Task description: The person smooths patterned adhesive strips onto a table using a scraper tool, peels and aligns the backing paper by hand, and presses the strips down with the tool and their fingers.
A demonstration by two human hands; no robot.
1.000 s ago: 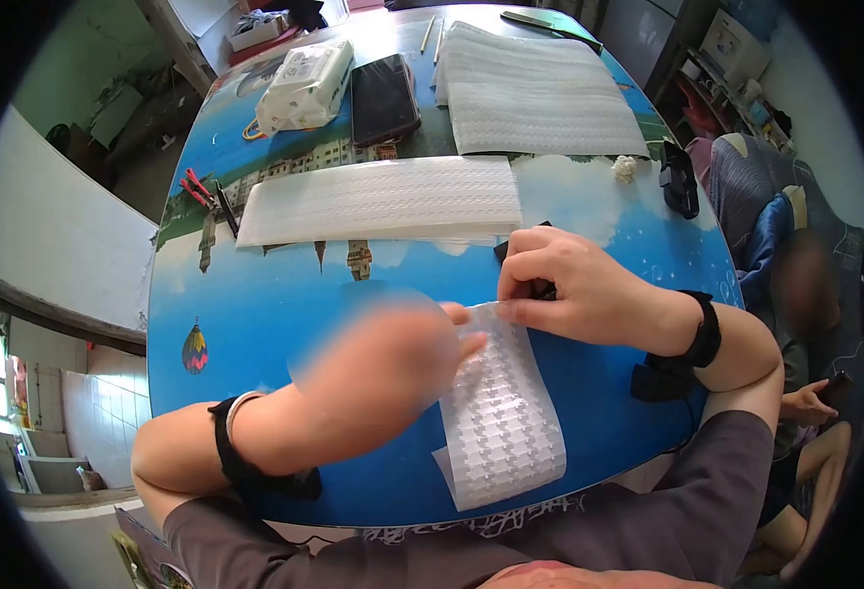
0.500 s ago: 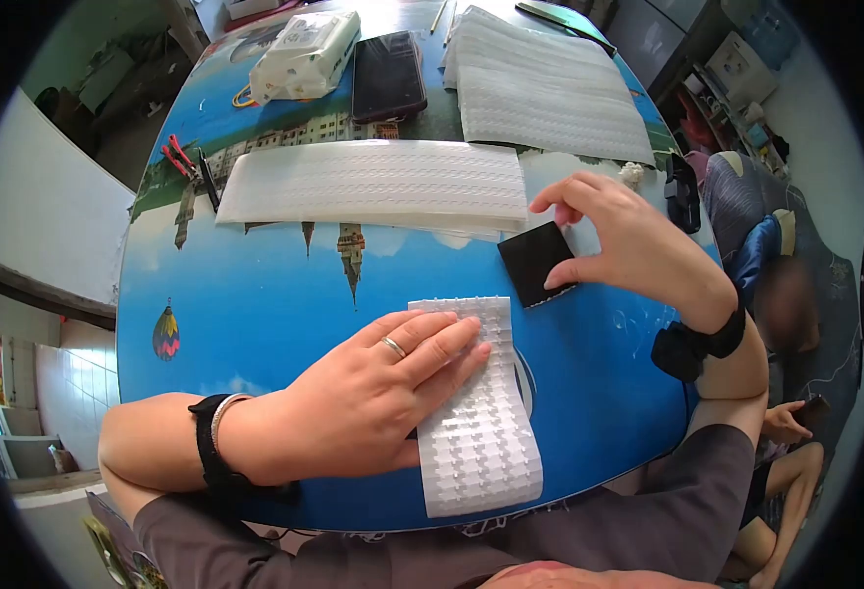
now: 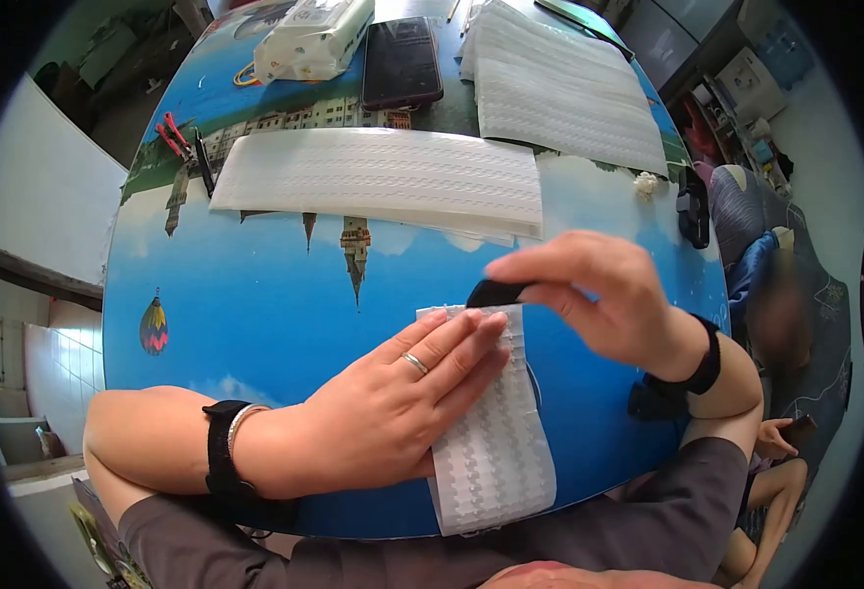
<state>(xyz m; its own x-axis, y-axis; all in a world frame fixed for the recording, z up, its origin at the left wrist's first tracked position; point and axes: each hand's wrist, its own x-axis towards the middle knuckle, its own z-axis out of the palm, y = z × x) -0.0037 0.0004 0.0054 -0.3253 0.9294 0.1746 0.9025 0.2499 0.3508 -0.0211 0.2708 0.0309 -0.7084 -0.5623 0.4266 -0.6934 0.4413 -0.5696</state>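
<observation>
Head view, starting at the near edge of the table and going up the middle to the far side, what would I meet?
Textured white strip, with the left hand on it → black piece in the right hand → long white sheets → dark phone.

Strip (image 3: 496, 461) before middle sheets (image 3: 378, 177) | phone (image 3: 401, 67) behind them | packet (image 3: 312, 41) left of phone

toward the far end of the tabletop (image 3: 255, 257), printed with towers and a balloon, a white soft pack (image 3: 316, 44) lies beside a dark phone (image 3: 402, 64). a red-handled tool (image 3: 170, 134) lies near the left edge, a black object (image 3: 692, 208) near the right. past that edge sits 1 other person (image 3: 767, 481).
</observation>
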